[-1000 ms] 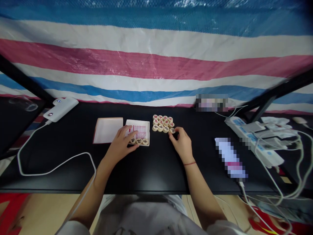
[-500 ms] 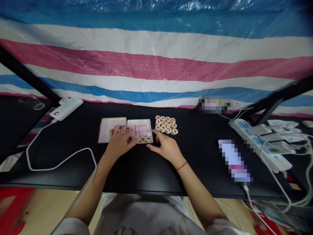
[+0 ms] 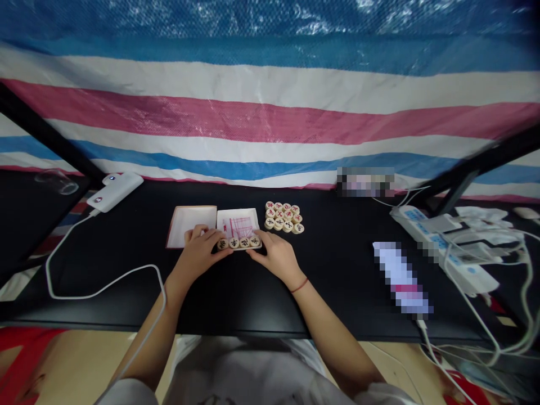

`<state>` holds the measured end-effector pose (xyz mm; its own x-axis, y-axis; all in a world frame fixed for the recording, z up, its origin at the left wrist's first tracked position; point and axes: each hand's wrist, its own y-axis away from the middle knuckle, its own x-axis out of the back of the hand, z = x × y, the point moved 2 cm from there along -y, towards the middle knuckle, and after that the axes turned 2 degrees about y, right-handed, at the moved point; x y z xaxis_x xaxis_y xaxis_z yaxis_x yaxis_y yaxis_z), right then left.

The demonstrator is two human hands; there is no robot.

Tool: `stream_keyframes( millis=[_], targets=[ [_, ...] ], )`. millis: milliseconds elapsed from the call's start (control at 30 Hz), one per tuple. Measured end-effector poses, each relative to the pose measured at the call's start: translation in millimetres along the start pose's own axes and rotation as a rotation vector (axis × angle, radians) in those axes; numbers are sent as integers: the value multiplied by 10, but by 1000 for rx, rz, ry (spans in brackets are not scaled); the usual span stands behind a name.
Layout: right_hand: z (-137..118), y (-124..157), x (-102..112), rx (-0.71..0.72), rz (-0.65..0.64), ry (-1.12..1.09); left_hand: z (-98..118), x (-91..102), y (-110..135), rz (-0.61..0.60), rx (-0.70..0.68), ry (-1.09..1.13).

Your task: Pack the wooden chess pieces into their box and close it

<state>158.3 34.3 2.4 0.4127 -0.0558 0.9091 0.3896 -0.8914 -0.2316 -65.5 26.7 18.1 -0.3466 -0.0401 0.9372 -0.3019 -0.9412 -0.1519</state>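
An open shallow box (image 3: 248, 214) lies on the black table, with a pink-printed paper (image 3: 238, 227) on its bottom. Along its near side runs a row of round Chinese chess pieces (image 3: 244, 242) with dark characters. My left hand (image 3: 198, 251) grips the box's near left corner, fingers beside the leftmost piece and thumb along the front wall. At the near right corner, my right hand (image 3: 276, 254) has its fingers over the edge and its thumb in front. The box lid (image 3: 194, 220) lies left of the box, partly behind my left hand. More chess pieces (image 3: 283, 215) stand grouped to the right.
A white power bank (image 3: 115, 190) with a cable sits at the back left. On the right are a phone (image 3: 403, 277), a power strip (image 3: 442, 247) and tangled cables. A striped tarp (image 3: 261, 118) hangs behind the table. A clear cup (image 3: 59, 181) lies far left.
My left hand has drawn back a little, uncovering the left end of the row of pieces. My right hand has moved left onto the box corner. The view has shifted slightly.
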Motion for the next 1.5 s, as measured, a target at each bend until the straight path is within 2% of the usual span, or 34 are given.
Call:
stream_keyframes(
  millis=[133,300,367,433,533,633,700,767,867,1000,1133,1233,1333,1433,1500],
  targets=[
    [2,4,-9,4,13,-13,29,34,-14,-52,29,59],
    [19,3,-6,15,2,-28,-15,52,-42,-61,53,163],
    [19,8,31,23,13,-59,-37,73,-58,-30,65,208],
    [5,22,92,32,74,-114,-10,117,-86,53,88,244],
    [-59,54,182,80,222,-186,188,192,-157,202,94,345],
    [-131,88,221,136,328,-260,510,163,-258,138,19,672],
    [-143,108,230,125,371,-300,674,81,-322,77,58,858],
    [-127,130,244,102,388,-309,754,-23,-366,57,150,1008],
    [-66,169,277,51,374,-292,739,-137,-384,77,245,1124],
    [78,208,283,-141,356,-209,567,-108,-337,207,277,988],
    [219,194,183,-270,217,-93,457,-23,-286,259,172,765],
    [249,187,139,-299,155,-69,497,-8,-271,268,73,678],
    [175,201,176,-235,257,-189,606,-34,-256,275,-7,660],
    [19,218,211,-9,333,-325,719,-92,-228,250,-62,676],
    [-66,228,220,102,361,-361,764,-133,-204,230,-42,709]
  ],
)
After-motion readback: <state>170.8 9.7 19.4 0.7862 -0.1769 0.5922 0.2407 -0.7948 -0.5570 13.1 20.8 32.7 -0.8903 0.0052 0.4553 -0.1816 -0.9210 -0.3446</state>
